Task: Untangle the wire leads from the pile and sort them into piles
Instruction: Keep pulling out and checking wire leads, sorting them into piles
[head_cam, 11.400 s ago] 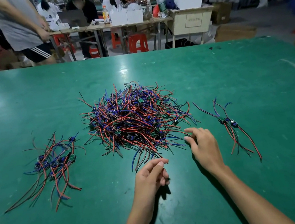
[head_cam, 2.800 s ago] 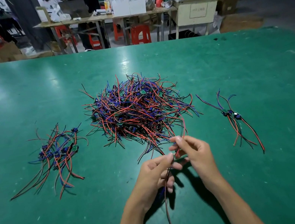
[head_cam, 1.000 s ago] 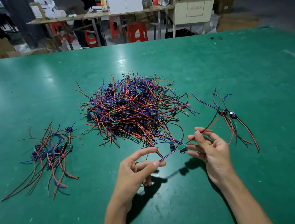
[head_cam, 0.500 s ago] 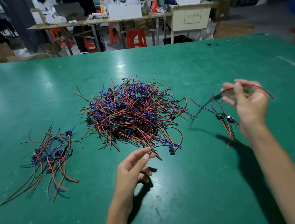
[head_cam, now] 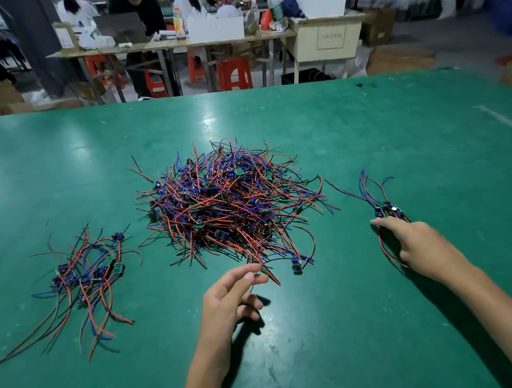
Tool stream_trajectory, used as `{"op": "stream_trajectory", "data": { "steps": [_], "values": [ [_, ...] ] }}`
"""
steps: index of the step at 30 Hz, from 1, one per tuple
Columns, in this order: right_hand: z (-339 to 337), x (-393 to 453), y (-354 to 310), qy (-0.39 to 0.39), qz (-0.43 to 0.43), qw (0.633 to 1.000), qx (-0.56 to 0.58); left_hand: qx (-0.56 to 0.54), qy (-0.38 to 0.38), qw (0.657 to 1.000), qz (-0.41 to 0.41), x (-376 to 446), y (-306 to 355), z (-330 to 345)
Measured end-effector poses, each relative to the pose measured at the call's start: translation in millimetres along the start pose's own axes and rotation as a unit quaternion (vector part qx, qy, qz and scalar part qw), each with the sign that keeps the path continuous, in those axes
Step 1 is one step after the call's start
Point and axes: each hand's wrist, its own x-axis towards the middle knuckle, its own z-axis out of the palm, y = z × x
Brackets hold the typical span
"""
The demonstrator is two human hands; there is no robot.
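Nearest you, your left hand (head_cam: 227, 295) hovers palm-down over the green table (head_cam: 308, 354), fingers loosely spread and holding nothing, its fingertips just short of the stray red ends at the near edge of the big tangled pile (head_cam: 226, 209). Your right hand (head_cam: 420, 242) lies further out to the right, index finger stretched flat and pressing on the near part of the small right pile (head_cam: 383, 206); whether its other fingers pinch a wire underneath, you cannot tell.

These leads look light and limp, thin insulated wire with a small board or blue part at mid-length, so they will snag on each other rather than resist you. Judging by that, take one by its little component, not by a bare tail, and draw it out slowly along its own length. The lead with a dark part (head_cam: 297, 266) lying loose at the near edge of the big tangled pile looks the easiest to free, just beside your left fingertips.

Further left, well apart, the left pile (head_cam: 89, 276) sits fanned out. Most leads are not yet sorted.
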Motion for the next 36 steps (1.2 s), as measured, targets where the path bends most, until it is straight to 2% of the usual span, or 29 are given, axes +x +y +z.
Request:
{"op": "stream_trajectory", "data": {
  "steps": [2,3,5,7,12,13,15,18,20,25,26,28,30,33,36],
  "values": [
    [-10,3,-8,0.003,0.023,0.996,-0.084,-0.008,0.007,1.000,0.001,1,0,-1],
    [-13,4,-15,0.033,0.033,0.992,-0.114,-0.014,0.010,1.000,0.002,1,-1,-1],
    [-17,6,-32,0.110,0.041,0.988,-0.101,-0.025,0.015,1.000,0.003,1,-1,0],
    [-15,7,-56,0.140,0.034,0.989,-0.040,-0.028,0.019,0.999,0.004,1,-1,1],
    [18,-11,-126,0.020,-0.047,0.995,0.087,-0.035,0.029,0.999,0.007,2,-2,1],
    [30,-14,-134,0.018,-0.048,0.995,0.086,-0.036,0.030,0.999,0.009,2,-3,0],
    [47,-19,-145,0.064,-0.030,0.992,0.107,-0.037,0.032,0.999,0.014,2,-4,0],
    [59,-27,-149,0.194,-0.005,0.967,0.167,-0.027,0.037,0.999,0.021,0,-5,1],
    [61,-34,-148,0.244,0.000,0.945,0.219,-0.005,0.030,0.999,0.033,-1,-5,4],
    [53,-56,-145,0.240,0.036,0.869,0.431,0.062,-0.004,0.996,0.064,-5,-11,18],
    [51,-62,-145,0.246,0.018,0.868,0.431,0.061,-0.021,0.996,0.062,-7,-11,22],
    [50,-76,-145,0.266,-0.050,0.900,0.341,0.040,-0.057,0.996,0.057,-9,-12,34],
    [55,-85,-146,0.263,-0.115,0.918,0.272,0.017,-0.062,0.996,0.059,-12,-14,46],
    [60,-89,-147,0.233,-0.133,0.923,0.276,-0.021,-0.017,0.998,0.054,-13,-17,52],
    [58,-89,-148,0.214,-0.125,0.923,0.296,-0.020,-0.024,0.998,0.059,-13,-18,47]
  ]
}}
